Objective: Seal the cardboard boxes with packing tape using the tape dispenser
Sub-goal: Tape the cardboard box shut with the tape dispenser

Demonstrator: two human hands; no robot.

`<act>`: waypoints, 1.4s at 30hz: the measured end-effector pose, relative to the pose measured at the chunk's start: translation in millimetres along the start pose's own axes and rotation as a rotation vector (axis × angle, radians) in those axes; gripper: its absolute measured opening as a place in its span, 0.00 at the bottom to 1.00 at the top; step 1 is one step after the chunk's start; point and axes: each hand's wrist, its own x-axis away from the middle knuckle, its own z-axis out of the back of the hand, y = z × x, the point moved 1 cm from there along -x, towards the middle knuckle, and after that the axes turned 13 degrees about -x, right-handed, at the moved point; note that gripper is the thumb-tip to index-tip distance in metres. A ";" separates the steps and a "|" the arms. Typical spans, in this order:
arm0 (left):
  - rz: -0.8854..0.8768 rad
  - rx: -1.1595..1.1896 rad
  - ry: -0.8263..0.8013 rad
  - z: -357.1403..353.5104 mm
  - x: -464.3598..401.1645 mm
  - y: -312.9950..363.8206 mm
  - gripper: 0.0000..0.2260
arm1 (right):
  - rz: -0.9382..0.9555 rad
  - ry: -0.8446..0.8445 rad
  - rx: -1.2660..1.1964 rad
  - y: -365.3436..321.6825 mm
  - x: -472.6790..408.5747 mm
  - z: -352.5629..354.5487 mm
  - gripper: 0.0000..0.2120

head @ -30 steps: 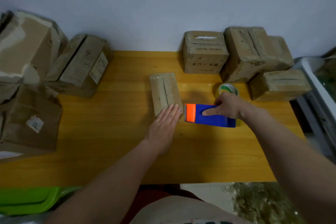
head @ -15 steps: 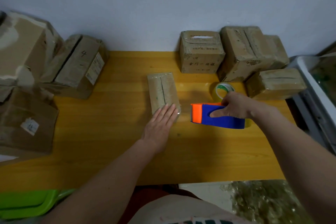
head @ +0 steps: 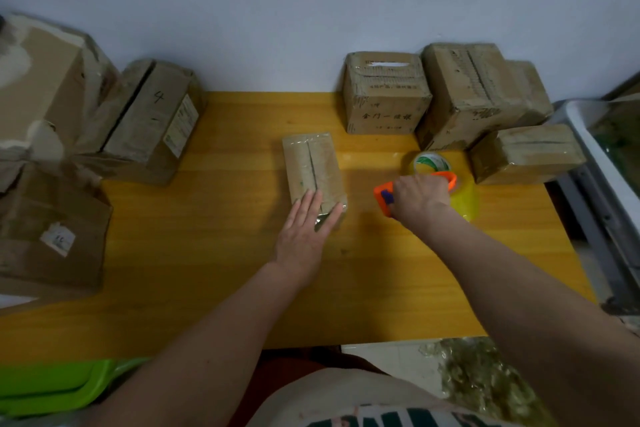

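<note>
The right hand [head: 417,198] has swung the tape dispenser [head: 446,194] away rightward, fingers wrapped round it; the left hand [head: 304,236] stays flat on the small cardboard box [head: 313,170] mid-table (strip apparently laid, seam covered).

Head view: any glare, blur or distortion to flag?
Head view: dim and soft throughout; wide-angle bend bows the table edge and tilts the side boxes; glare on the taped near end of the box under the left hand; right hand hides most of the dispenser.
</note>
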 end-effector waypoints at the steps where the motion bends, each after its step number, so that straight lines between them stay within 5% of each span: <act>1: 0.007 0.003 0.001 0.2 -0.4 -0.1 0.45 | -0.037 0.019 -0.012 9.7 -0.8 -4.0 0.12; 9: -0.036 0.088 -0.009 1.7 0.9 -15.4 0.49 | -0.163 0.297 -0.452 30.2 15.9 -59.4 0.21; 19: -0.025 0.138 0.078 -0.7 -1.5 -48.6 0.42 | -0.335 0.132 -0.432 14.8 25.5 -108.0 0.28; 24: 0.009 0.113 0.223 -8.8 -11.5 -50.7 0.35 | 0.091 0.532 -0.712 -23.8 21.3 -95.0 0.11; 33: -0.088 0.052 0.380 -7.6 -11.5 -61.1 0.32 | 0.152 0.106 -1.359 -54.6 -11.5 -81.1 0.15; 39: -0.253 -0.001 0.632 -9.1 -13.8 -77.1 0.09 | 0.141 -0.039 -1.506 -64.6 -30.5 -76.8 0.14; 42: -0.384 -0.034 0.596 -7.6 0.6 -57.9 0.10 | 0.207 -0.151 -1.485 -70.2 -36.0 -75.0 0.15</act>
